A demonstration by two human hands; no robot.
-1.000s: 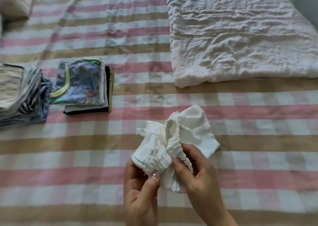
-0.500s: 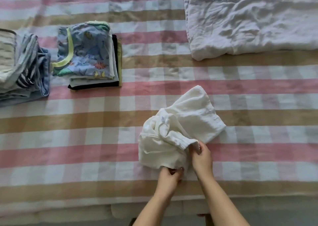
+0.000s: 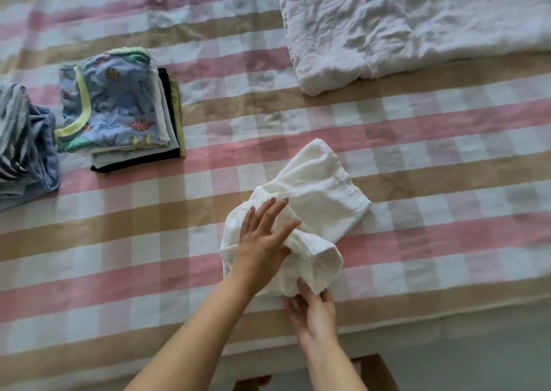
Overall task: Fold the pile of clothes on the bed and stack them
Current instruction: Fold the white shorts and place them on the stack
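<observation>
A person's left grip (image 3: 262, 235) lies flat on a white garment (image 3: 322, 188), fingers straight and spread, the palm pressing the cloth down onto the bed (image 3: 119, 256). The right grip (image 3: 313, 304) is clamped on the garment's near edge, with the thumb on top of a ruffled, gathered hem and the fingers below it. The garment is plain white, thin and creased. It is bunched under the left grip and fans out into a flatter panel beyond and to the right of both grips, and it sits close to the near edge of the bed, which is covered in pink, tan and white checks. Well to the left of the left grip and farther away stands a folded stack (image 3: 119, 113), topped by a blue piece printed with small animal figures and trimmed in yellow-green, with white, black and olive layers beneath. Just left of that stack is a striped pile (image 3: 24, 140) in blue and grey, partly cut off by the frame. Beyond the right grip, well apart from it, lies a crumpled white quilt (image 3: 417, 24).
</observation>
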